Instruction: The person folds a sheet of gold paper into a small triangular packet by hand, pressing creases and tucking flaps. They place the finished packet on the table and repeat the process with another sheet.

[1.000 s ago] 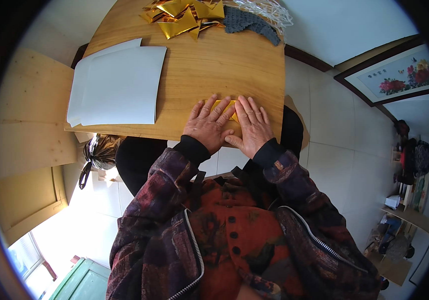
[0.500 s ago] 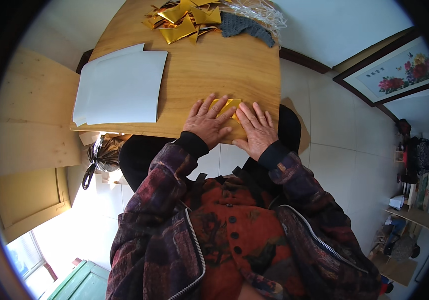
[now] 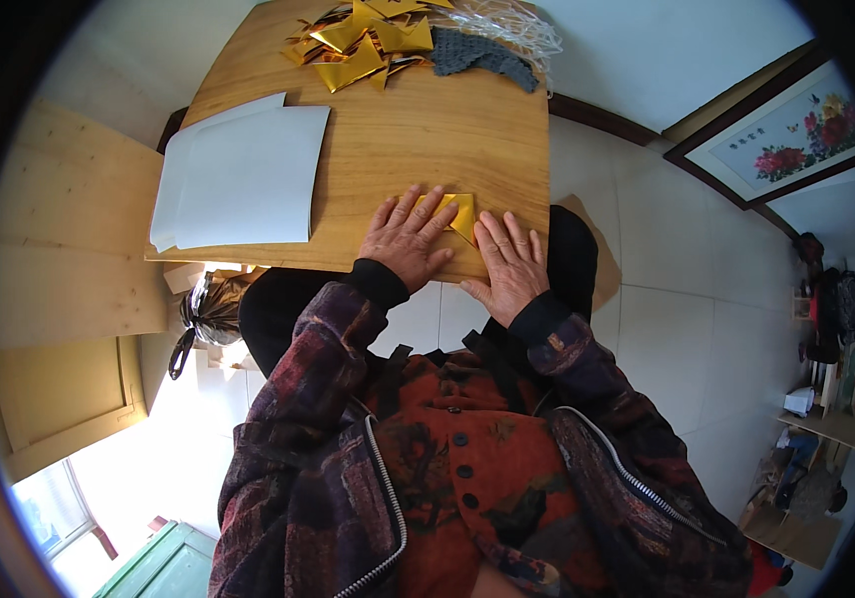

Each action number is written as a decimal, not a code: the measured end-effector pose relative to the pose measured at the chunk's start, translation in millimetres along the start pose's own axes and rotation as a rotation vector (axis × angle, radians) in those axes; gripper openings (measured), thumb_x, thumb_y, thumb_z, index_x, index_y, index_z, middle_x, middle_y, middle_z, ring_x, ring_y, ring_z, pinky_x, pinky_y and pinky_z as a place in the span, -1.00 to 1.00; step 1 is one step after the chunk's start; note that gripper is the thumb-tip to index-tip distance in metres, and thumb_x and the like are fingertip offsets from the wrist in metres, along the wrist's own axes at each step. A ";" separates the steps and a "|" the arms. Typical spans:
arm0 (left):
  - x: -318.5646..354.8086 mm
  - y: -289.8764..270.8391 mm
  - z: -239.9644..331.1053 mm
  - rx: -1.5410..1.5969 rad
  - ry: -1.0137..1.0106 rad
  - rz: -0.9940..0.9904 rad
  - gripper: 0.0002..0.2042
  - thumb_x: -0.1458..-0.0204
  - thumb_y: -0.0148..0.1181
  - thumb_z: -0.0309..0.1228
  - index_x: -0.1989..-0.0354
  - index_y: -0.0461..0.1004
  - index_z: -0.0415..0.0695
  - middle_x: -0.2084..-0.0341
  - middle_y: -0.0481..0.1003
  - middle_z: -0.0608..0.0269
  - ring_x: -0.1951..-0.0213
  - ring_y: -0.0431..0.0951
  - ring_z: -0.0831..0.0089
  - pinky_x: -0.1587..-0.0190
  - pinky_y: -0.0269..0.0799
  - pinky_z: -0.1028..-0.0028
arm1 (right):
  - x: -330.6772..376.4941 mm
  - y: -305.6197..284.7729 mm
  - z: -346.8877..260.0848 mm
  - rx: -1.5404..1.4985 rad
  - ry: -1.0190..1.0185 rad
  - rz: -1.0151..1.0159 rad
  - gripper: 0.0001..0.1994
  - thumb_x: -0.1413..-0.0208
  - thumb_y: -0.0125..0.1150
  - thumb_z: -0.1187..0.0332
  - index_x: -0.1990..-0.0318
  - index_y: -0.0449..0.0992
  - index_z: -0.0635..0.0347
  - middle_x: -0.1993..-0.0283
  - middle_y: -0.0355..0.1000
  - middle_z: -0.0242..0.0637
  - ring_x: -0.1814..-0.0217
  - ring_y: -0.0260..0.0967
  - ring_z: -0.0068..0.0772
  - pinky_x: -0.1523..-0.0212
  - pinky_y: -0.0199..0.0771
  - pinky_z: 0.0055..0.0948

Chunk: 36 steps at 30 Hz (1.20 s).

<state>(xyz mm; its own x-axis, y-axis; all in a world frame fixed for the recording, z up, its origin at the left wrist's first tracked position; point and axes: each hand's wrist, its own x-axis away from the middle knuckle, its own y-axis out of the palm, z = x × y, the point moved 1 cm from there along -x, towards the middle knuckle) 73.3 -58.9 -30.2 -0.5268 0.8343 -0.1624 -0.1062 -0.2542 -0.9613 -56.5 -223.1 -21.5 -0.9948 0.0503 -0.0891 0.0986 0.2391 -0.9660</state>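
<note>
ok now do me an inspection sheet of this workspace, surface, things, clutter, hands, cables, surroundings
surface: wooden table, grain visible
job's things: folded gold piece near the front edge; gold pile at the far side
clutter: white sheets overlapping at left; grey cloth and white strands right of the pile
hands: left hand open, partly over the gold piece; right hand open by its right corner, contact unclear
cables: nothing seen for certain
surroundings: framed picture right; tied bag left, below table level

The left fingers (image 3: pixel 428 205) partly hide the gold paper (image 3: pixel 462 212); the view's top edge crops the table (image 3: pixel 398 140).
</note>
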 end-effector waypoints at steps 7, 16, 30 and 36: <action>0.2 -1.4 1.8 0.019 -0.006 -0.003 -0.37 -0.13 0.04 -0.03 -0.39 0.10 0.17 -0.42 -0.01 0.26 -0.43 -0.05 0.20 -0.39 -0.13 0.12 | -0.4 -0.1 -7.5 -0.009 0.027 0.003 -0.13 0.03 0.29 -0.08 -0.38 0.10 0.16 -0.51 -0.11 -0.38 -0.55 -0.27 -0.15 -0.42 -0.29 0.17; -0.2 -1.4 3.2 -0.010 -0.009 -0.011 -0.34 -0.12 0.06 -0.02 -0.41 0.06 0.21 -0.43 -0.05 0.27 -0.43 -0.06 0.17 -0.38 -0.12 0.09 | -0.7 6.2 -17.2 -0.015 0.063 0.033 -0.11 0.01 0.28 -0.06 -0.39 0.04 0.21 -0.51 -0.12 -0.27 -0.54 -0.25 -0.11 -0.41 -0.27 0.20; -0.5 -1.5 2.8 0.003 -0.003 0.020 -0.34 -0.09 0.10 -0.04 -0.39 0.10 0.16 -0.41 0.01 0.23 -0.42 -0.02 0.18 -0.38 -0.10 0.11 | -2.1 3.7 -19.4 -0.018 0.062 -0.010 -0.12 0.01 0.30 0.00 -0.39 0.04 0.21 -0.52 -0.15 -0.26 -0.54 -0.26 -0.05 -0.41 -0.27 0.20; 0.6 -1.2 2.9 0.039 0.000 0.041 -0.33 -0.08 0.11 -0.06 -0.38 0.10 0.12 -0.41 0.02 0.22 -0.42 -0.02 0.17 -0.38 -0.09 0.10 | -2.3 3.6 -19.7 -0.005 0.053 -0.002 -0.12 0.05 0.33 0.00 -0.38 0.08 0.16 -0.51 -0.13 -0.33 -0.54 -0.26 -0.06 -0.40 -0.26 0.22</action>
<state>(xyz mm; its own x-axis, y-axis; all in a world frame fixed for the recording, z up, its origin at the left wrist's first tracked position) 70.7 -59.5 -28.5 -0.5312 0.8228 -0.2020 -0.1168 -0.3073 -0.9444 -53.3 -203.2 -19.9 -0.9922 0.1010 -0.0736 0.0964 0.2440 -0.9650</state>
